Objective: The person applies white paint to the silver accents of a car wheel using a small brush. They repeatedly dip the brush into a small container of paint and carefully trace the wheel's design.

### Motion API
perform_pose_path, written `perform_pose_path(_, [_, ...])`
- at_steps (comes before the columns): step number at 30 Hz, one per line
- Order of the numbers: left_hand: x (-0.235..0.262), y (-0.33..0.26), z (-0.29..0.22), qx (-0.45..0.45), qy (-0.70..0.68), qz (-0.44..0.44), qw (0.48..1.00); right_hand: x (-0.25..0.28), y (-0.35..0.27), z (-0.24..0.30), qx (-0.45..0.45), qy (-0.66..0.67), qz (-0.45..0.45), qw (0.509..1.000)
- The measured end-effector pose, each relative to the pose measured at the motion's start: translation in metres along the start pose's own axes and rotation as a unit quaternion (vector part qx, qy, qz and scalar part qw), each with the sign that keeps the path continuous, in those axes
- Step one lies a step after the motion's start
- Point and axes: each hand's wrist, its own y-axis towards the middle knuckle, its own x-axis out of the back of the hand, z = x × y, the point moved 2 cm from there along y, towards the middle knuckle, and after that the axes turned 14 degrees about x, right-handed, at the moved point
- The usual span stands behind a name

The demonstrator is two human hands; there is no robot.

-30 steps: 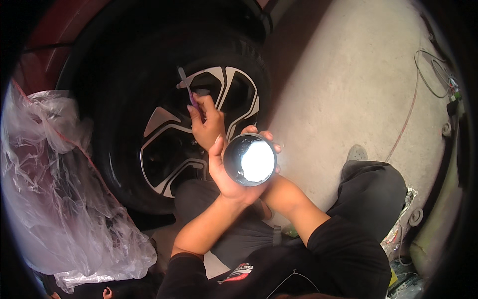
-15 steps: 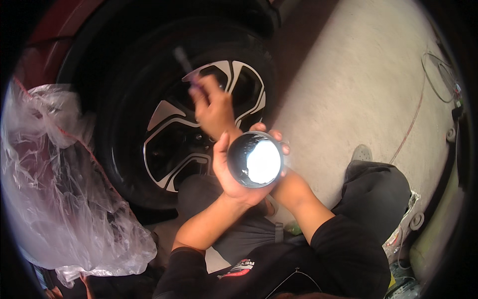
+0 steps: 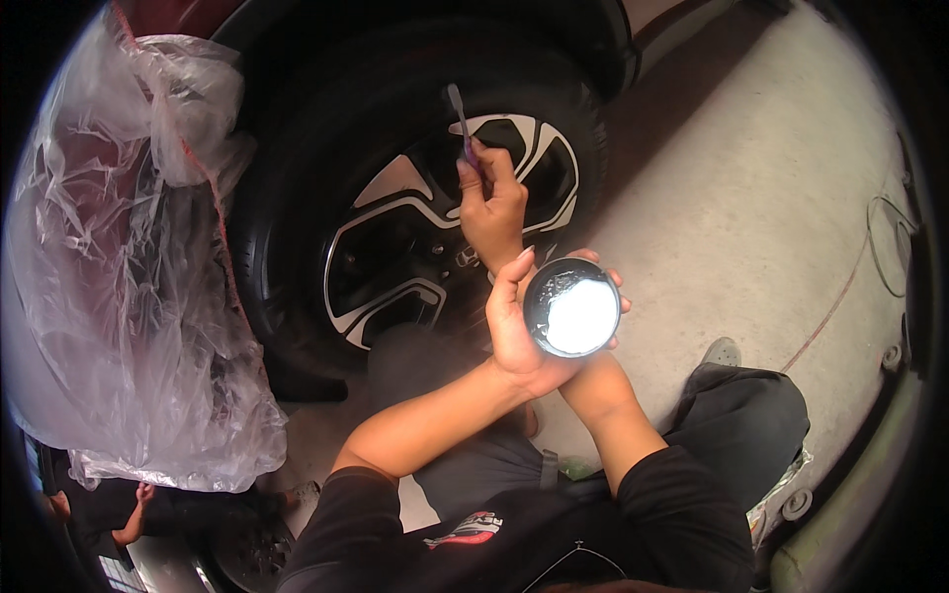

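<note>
My left hand (image 3: 524,341) is wrapped round a round dark-walled cup (image 3: 537,296), thumb on one side and fingertips on the other. The cup holds a bright white substance (image 3: 581,318), with dark streaks on the inner wall. Behind the cup my right forearm crosses, and my right hand (image 3: 494,212) pinches the purple handle of a toothbrush (image 3: 464,128). Its head points up over the black tyre (image 3: 395,109), beside the upper rim of the black and silver wheel (image 3: 395,183). Whether the bristles touch the rubber I cannot tell.
Crumpled clear plastic sheeting (image 3: 158,326) with a red edge hangs over the car body at the left. Concrete floor (image 3: 732,217) lies to the right, with a thin hose (image 3: 825,321) along it. Another person's arm (image 3: 133,519) shows at the lower left.
The view has shifted, so wheel and sheeting sit further right and higher respectively. My right hand and toothbrush, blurred before, now look sharper. Both hands keep their holds.
</note>
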Motion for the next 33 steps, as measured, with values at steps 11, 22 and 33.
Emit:
perform_pose_path(11, [-0.001,-0.001,0.003,0.010,-0.025,0.052,0.998,-0.009,0.008,0.009,0.020,0.016,0.006,1.000])
perform_pose_path(22, [-0.004,0.003,0.005,0.004,-0.011,0.065,0.998,-0.005,0.027,0.013,0.008,0.017,-0.002,1.000])
perform_pose_path(33, [-0.006,0.004,0.012,0.017,-0.013,0.046,0.999,0.019,0.038,-0.017,0.015,-0.028,-0.134,0.990])
